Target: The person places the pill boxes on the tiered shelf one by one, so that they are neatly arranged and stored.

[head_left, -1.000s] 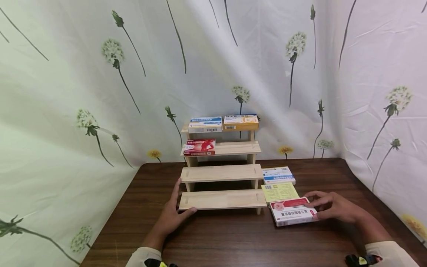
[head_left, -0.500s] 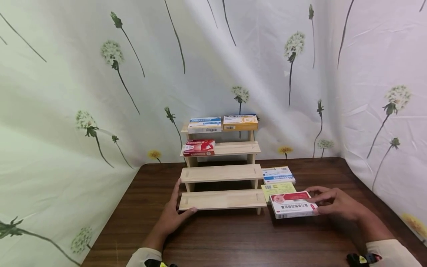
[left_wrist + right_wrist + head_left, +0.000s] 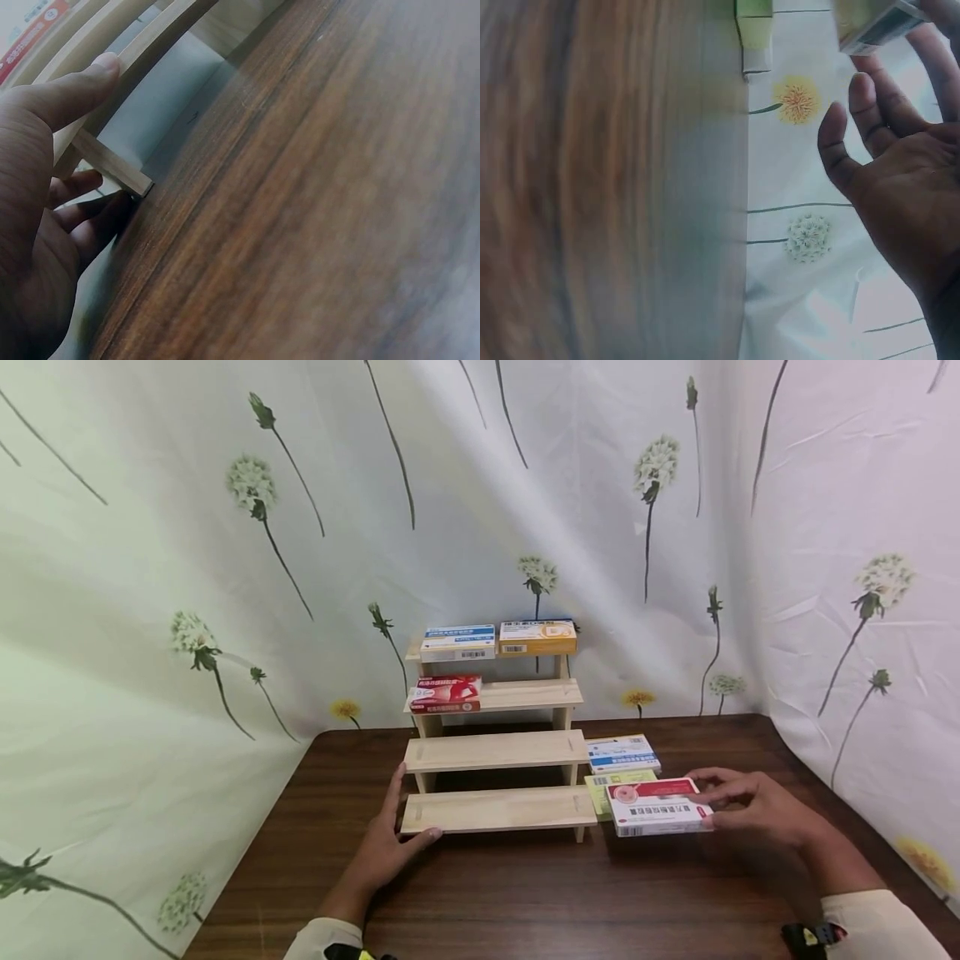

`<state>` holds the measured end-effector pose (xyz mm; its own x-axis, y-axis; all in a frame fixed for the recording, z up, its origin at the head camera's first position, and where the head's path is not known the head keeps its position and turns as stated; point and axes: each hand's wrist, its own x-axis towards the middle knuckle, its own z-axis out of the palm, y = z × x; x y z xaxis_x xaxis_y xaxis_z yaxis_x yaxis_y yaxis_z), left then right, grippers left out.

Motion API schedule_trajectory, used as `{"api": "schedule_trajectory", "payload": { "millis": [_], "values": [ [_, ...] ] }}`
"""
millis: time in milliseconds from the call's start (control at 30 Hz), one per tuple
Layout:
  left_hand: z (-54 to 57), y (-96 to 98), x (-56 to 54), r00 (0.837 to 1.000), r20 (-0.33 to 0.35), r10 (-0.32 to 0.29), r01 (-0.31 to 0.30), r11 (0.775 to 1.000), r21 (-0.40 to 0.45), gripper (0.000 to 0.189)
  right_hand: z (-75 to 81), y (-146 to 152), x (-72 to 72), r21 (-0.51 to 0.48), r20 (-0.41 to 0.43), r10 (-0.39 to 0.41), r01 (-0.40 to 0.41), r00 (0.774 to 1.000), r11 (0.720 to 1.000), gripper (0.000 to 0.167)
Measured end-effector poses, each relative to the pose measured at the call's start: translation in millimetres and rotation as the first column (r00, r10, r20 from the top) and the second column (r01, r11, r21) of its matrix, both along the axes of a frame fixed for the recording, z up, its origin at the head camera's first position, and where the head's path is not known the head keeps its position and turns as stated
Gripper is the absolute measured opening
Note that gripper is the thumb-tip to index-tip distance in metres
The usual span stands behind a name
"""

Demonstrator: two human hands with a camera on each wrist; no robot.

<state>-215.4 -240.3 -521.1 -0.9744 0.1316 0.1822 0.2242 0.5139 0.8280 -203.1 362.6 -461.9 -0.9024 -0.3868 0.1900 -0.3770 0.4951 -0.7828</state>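
Observation:
A white and red medicine box [image 3: 658, 810] is pinched at its right end between the thumb and fingers of my right hand [image 3: 765, 810], raised off the table. In the right wrist view only a corner of the box [image 3: 881, 28] shows. Under and behind it lie a yellow-green box [image 3: 600, 795], partly covered, and a blue and white medicine box [image 3: 622, 753]. My left hand [image 3: 384, 847] holds the left end of a four-step wooden display rack [image 3: 498, 810]. Its thumb lies on the lowest step's front edge, the fingers bent around the side [image 3: 79, 214].
On the rack's top step sit a blue and white box [image 3: 458, 643] and an orange and white box [image 3: 537, 637]. A red box [image 3: 446, 693] lies on the step below, at the left. A flower-print curtain [image 3: 450, 527] surrounds the brown table [image 3: 510, 893].
My right hand has lifted the white and red medicine box from the table and moved it slightly away from me, over the yellow-green box. The left hand stays on the rack.

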Motion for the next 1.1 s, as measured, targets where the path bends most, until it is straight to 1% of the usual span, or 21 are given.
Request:
{"api": "schedule_trajectory", "payload": {
  "millis": [100, 167, 300, 533, 667, 833, 1033, 1100],
  "values": [
    [-0.3, 3.6, -1.4, 1.0, -0.005, 0.005, -0.005, 1.0, 0.005, 0.124, 4.9, 2.8, -2.3, 0.036, -0.024, -0.019, 0.02, 1.0, 0.999, 0.031],
    [-0.2, 2.3, -1.2, 1.0, -0.009, 0.012, -0.012, 1.0, -0.004, 0.124, 7.6, 0.7, -4.0, 0.054, -0.038, -0.037, 0.039, 0.999, 0.998, 0.031],
    [-1.0, 1.7, -2.9, 1.0, -0.008, 0.004, -0.004, 1.0, -0.016, 0.123, 16.8, -1.3, -6.0, 0.073, -0.073, -0.042, 0.047, 0.996, 0.996, 0.03],
    [-2.0, 0.8, -3.3, 1.0, -0.006, -0.004, 0.004, 1.0, -0.008, 0.124, 33.6, -1.4, -12.6, 0.034, -0.122, 0.006, -0.002, 0.993, 0.999, 0.03],
    [-1.1, 1.7, -2.9, 1.0, 0.001, -0.003, 0.003, 1.0, -0.001, 0.124, 42.3, -2.5, -17.0, 0.014, -0.141, 0.018, -0.016, 0.99, 1.0, 0.029],
    [0.2, 4.1, -3.6, 1.0, 0.005, 0.009, -0.008, 1.0, -0.014, 0.124, 50.2, -4.0, -20.3, -0.007, -0.133, -0.001, 0.0, 0.991, 1.0, 0.029],
    [1.5, 4.1, -1.3, 1.0, -0.022, 0.008, -0.009, 1.0, -0.014, 0.124, 61.0, -8.0, -26.1, -0.01, -0.16, -0.027, 0.025, 0.987, 1.0, 0.029],
    [1.4, 4.2, -1.6, 1.0, -0.02, 0.009, -0.009, 1.0, -0.016, 0.124, 65.0, -9.3, -27.6, -0.016, -0.167, -0.031, 0.029, 0.985, 0.999, 0.028]
  ]
}}
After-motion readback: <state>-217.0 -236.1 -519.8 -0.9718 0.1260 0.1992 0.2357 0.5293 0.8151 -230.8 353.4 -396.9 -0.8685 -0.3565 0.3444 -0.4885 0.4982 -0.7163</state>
